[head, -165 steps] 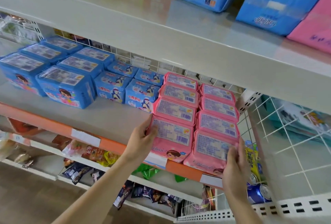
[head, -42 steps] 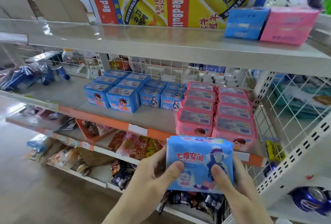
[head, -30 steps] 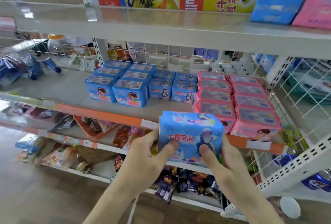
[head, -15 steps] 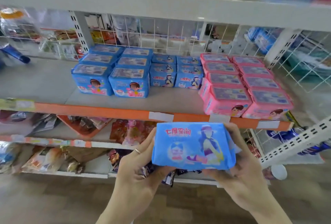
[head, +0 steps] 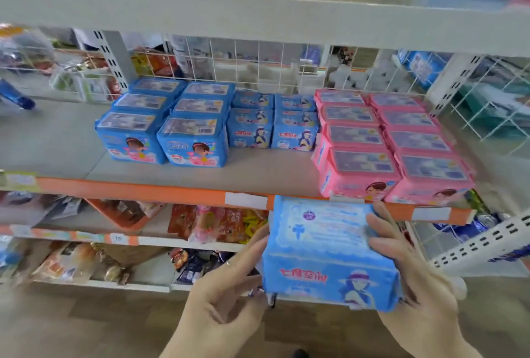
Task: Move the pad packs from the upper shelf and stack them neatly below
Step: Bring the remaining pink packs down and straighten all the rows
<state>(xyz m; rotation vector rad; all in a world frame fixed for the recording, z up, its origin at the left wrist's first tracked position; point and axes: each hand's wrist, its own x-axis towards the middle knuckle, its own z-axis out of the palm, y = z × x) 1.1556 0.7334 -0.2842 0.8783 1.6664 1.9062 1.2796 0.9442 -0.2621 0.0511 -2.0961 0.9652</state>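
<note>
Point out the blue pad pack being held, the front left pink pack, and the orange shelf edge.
blue pad pack (head: 327, 246), head view, top face.
front left pink pack (head: 362, 164), head view, label.
orange shelf edge (head: 129, 189), head view, front strip.

One view only, taken from head height and aimed forward and slightly down at the middle shelf (head: 177, 168). Its orange front edge is crossed just above the two hands, which are caught close at the bottom of the frame. The upper shelf (head: 258, 11) is seen from slightly above, wide-angle bowed.
</note>
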